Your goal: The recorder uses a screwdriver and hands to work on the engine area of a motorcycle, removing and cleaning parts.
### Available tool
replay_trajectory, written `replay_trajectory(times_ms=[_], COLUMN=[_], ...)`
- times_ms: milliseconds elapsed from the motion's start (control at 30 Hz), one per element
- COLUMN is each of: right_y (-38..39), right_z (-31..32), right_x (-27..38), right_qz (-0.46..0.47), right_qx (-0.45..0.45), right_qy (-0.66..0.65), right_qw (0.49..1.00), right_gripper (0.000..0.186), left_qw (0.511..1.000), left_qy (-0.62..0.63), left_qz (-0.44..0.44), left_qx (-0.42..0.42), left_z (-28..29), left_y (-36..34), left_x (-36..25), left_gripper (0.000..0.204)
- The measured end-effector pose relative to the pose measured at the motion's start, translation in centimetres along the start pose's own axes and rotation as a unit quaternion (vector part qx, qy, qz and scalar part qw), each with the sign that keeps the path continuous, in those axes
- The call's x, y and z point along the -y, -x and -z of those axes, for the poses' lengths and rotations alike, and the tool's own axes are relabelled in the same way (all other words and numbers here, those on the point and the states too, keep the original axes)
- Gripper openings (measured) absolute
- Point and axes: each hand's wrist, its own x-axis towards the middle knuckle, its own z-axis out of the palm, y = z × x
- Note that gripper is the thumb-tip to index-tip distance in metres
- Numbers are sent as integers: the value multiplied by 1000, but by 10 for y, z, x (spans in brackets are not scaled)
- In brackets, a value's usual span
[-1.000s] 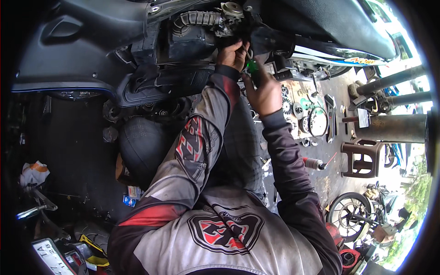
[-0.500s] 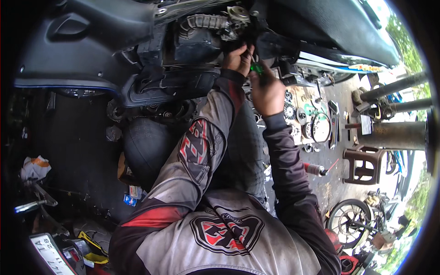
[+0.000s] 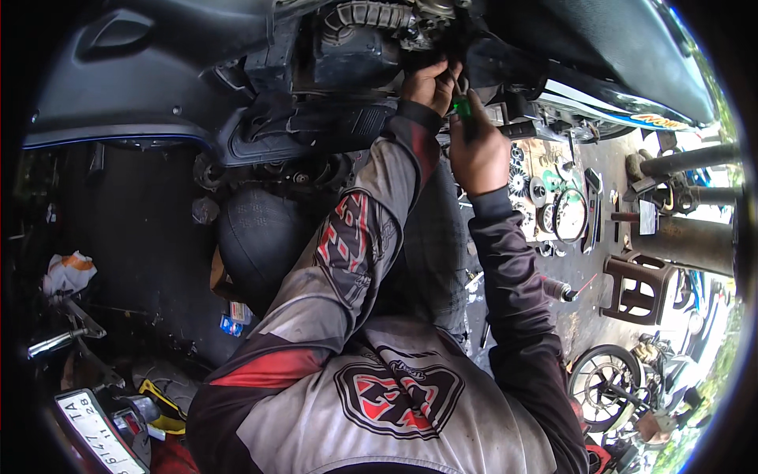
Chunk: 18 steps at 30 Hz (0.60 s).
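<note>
The right grip is wrapped around the screwdriver, its shaft just beside the left grip, whose hold I cannot tell.

The tip of the screwdriver is hidden at the left hand; beyond, the top edge crops the carburetor. Right of the right hand, small parts are too tiny to tell.

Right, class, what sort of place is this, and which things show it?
Probably a motorcycle repair workshop: a motorbike with an exposed ribbed hose, a green-handled tool in the right hand, and loose round parts laid out to its right.
</note>
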Motion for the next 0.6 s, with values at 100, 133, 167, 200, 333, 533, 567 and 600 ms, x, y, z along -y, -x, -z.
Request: replay_trajectory(times_ms=[100,133,167,200,333,533,567,600], right_y=[8,6,5,2,-8,-3,-3,-3], right_z=[-6,-3,-1,0,14,28,26,25], right_x=[-7,-16,-22,-25,-28,16,12,9], right_qz=[-171,-301,-380,-379,-373,-13,-39,-9], right_qx=[6,86,148,142,175,57,77,56], right_qy=[-320,-628,-832,-834,-837,117,104,52], right_qw=[932,713,376,375,360,991,991,997], right_gripper=[48,41,36,36,29,50,48,46], left_qw=[999,1000,1000,1000,999,1000,999,996], left_qy=[-42,-17,7,17,-9,10,16,43], left_qz=[0,15,31,25,-12,11,21,49], left_qx=[28,13,-1,-3,-32,14,24,57], left_z=[5,3,1,-1,-2,8,9,14], left_y=[-1,-2,-1,-2,-2,-11,-9,-12], left_x=[-4,-5,-3,-1,2,0,2,-2], left_gripper=[20,20,19,17,19,24,27,27])
